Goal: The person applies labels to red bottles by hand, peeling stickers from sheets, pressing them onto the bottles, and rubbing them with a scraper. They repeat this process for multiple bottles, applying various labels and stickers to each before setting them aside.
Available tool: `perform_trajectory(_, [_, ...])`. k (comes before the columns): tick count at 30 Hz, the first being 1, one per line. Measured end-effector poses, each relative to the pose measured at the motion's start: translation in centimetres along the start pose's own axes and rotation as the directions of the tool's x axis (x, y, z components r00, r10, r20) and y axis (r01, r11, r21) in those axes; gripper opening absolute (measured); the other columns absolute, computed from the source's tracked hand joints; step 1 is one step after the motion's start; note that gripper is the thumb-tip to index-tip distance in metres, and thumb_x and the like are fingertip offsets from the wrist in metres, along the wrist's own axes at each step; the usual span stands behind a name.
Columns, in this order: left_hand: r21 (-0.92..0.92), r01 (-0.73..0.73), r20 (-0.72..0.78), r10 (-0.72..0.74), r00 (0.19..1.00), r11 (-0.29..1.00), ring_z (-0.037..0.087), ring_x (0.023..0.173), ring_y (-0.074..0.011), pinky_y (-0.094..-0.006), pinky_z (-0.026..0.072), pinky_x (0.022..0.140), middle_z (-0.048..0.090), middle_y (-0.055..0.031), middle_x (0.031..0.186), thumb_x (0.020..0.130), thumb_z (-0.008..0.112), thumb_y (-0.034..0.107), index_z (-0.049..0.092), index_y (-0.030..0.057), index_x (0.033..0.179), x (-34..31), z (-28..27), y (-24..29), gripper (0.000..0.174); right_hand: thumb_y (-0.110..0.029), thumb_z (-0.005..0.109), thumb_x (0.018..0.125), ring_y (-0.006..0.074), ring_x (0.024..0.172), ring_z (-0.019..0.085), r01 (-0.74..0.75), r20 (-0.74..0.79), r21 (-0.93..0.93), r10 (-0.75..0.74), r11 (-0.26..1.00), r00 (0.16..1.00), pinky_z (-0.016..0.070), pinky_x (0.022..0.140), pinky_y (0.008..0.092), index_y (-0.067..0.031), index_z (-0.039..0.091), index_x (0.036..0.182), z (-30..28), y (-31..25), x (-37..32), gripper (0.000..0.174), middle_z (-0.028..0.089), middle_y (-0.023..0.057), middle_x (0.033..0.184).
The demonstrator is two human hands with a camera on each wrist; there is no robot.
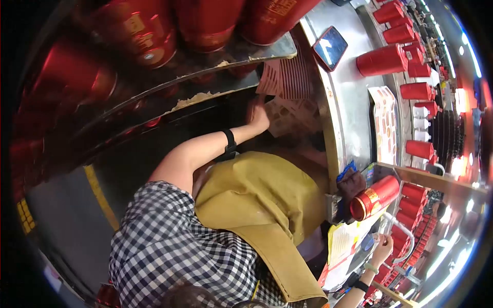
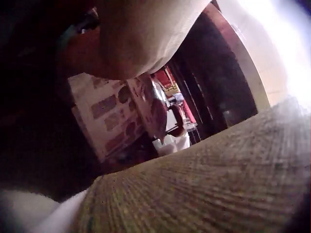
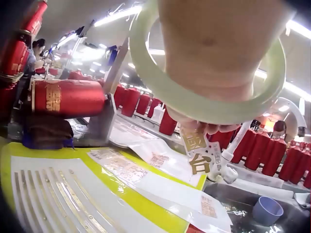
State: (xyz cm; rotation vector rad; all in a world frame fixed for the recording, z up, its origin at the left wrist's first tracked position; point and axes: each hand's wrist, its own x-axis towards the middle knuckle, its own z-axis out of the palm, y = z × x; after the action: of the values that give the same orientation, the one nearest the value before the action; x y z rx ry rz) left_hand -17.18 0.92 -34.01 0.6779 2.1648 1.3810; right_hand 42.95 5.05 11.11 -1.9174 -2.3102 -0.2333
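Observation:
My right hand (image 1: 383,248) is raised beside the worktop, a pale green bangle (image 3: 209,104) at its wrist. Its curled fingers (image 3: 214,128) pinch a small decal (image 3: 198,154) with gold characters, seen in the right wrist view. Down below the bench edge, my left hand (image 1: 259,119) reaches in next to printed decal sheets (image 1: 291,115). In the left wrist view a pale sheet with dark patches (image 2: 112,111) lies close beyond that hand; its fingers are mostly hidden in shadow. A red bottle (image 3: 68,98) lies on its side near the right hand's work.
White decal strips (image 3: 160,189) lie on a yellow board (image 3: 116,177). Beside it is a sink with a blue cup (image 3: 267,211) and a white tap (image 3: 233,155). A phone (image 1: 330,49) rests on the metal bench (image 1: 354,87). Red bottles (image 1: 210,23) crowd the nearby shelf.

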Motion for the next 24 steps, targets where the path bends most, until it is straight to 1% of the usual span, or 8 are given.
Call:
perform_trajectory(2, [-0.113,-0.155,-0.071,0.148,0.986,0.981,0.061,0.123,-0.0408,-0.0504,0.0508,0.1,0.065,-0.025,0.128,0.085,0.067,0.008,0.055,0.0019,0.141,0.8,0.7,2.0,0.058,-0.012,0.069,0.098,0.0205,0.068,0.054,0.078,-0.031,0.008,-0.078,0.997,0.997,0.0452,0.066,0.0363,0.0015,0.069,0.098,0.7,0.5,0.5,0.013,0.066,0.0107,0.083])
perform_trajectory(4, [-0.195,-0.274,-0.238,0.226,0.945,0.942,0.057,0.131,-0.0428,-0.0488,0.0487,0.106,0.061,-0.0281,0.134,0.086,0.064,0.006,0.054,-0.0004,0.14,2.0,-0.1,5.7,0.055,-0.012,0.069,0.098,0.0198,0.068,0.053,0.006,0.018,0.017,-0.007,1.0,1.0,0.0449,0.065,0.0359,0.0023,0.069,0.098,0.8,-0.7,0.5,0.014,0.064,0.0103,0.082])
perform_trajectory(7, [-0.1,-0.331,-0.335,0.281,0.899,0.938,0.056,0.133,-0.0418,-0.0469,0.0478,0.107,0.058,-0.0281,0.141,0.084,0.065,0.005,0.052,-0.0011,0.141,7.2,0.2,7.9,0.059,-0.012,0.068,0.1,0.0166,0.069,0.05,0.019,0.022,0.094,-0.022,0.995,1.0,0.0435,0.066,0.0335,0.0025,0.07,0.102,1.1,-2.3,0.6,0.015,0.062,0.0085,0.081])
perform_trajectory(11, [-0.343,-0.067,-0.216,-0.009,0.976,0.937,0.056,0.134,-0.0398,-0.0449,0.0471,0.108,0.058,-0.0279,0.141,0.082,0.067,0.005,0.051,-0.0027,0.14,12.5,-0.8,10.2,0.061,-0.013,0.067,0.1,0.0151,0.069,0.048,-0.023,0.055,0.06,0.019,0.998,0.998,0.0425,0.065,0.0323,0.0016,0.069,0.102,1.1,-2.9,0.3,0.015,0.063,0.0065,0.082])
perform_trajectory(13, [-0.564,-0.017,-0.187,-0.108,0.976,0.826,0.061,0.127,-0.0402,-0.0443,0.0475,0.107,0.063,-0.0293,0.134,0.083,0.066,0.005,0.051,-0.0057,0.138,13.3,-1.1,11.6,0.058,-0.012,0.067,0.1,0.0151,0.068,0.048,-0.058,0.065,0.082,0.053,0.995,0.996,0.0425,0.065,0.032,0.0012,0.069,0.102,0.9,-3.0,0.4,0.014,0.064,0.0063,0.083])
perform_trajectory(14, [-0.558,-0.022,-0.179,-0.095,0.979,0.829,0.061,0.127,-0.0402,-0.0443,0.0475,0.107,0.063,-0.0293,0.134,0.083,0.066,0.005,0.051,-0.0057,0.138,15.1,0.0,10.7,0.058,-0.012,0.067,0.1,0.015,0.068,0.048,-0.077,0.079,0.105,0.069,0.991,0.994,0.0424,0.065,0.0317,0.0008,0.069,0.102,0.9,-3.1,0.6,0.013,0.065,0.0062,0.083])
perform_trajectory(15, [-0.299,-0.109,-0.451,-0.04,0.892,0.948,0.063,0.123,-0.041,-0.0449,0.0484,0.105,0.064,-0.029,0.13,0.083,0.065,0.005,0.052,-0.0066,0.136,18.0,2.1,8.4,0.055,-0.011,0.067,0.1,0.0147,0.069,0.049,-0.115,0.104,0.112,0.104,0.987,0.989,0.0425,0.065,0.0313,0.0008,0.069,0.101,0.8,-3.4,0.7,0.012,0.065,0.0064,0.084])
perform_trajectory(24, [-0.415,-0.122,-0.463,-0.095,0.881,0.901,0.066,0.115,-0.04,-0.0442,0.0505,0.099,0.066,-0.0272,0.124,0.085,0.066,0.005,0.055,-0.0082,0.128,26.8,1.6,9.1,0.047,-0.007,0.065,0.1,0.0122,0.067,0.044,-0.112,0.082,0.139,0.101,0.984,0.991,0.0365,0.06,0.0304,0.003,0.066,0.093,1.0,-2.7,0.5,0.012,0.054,0.0042,0.077])
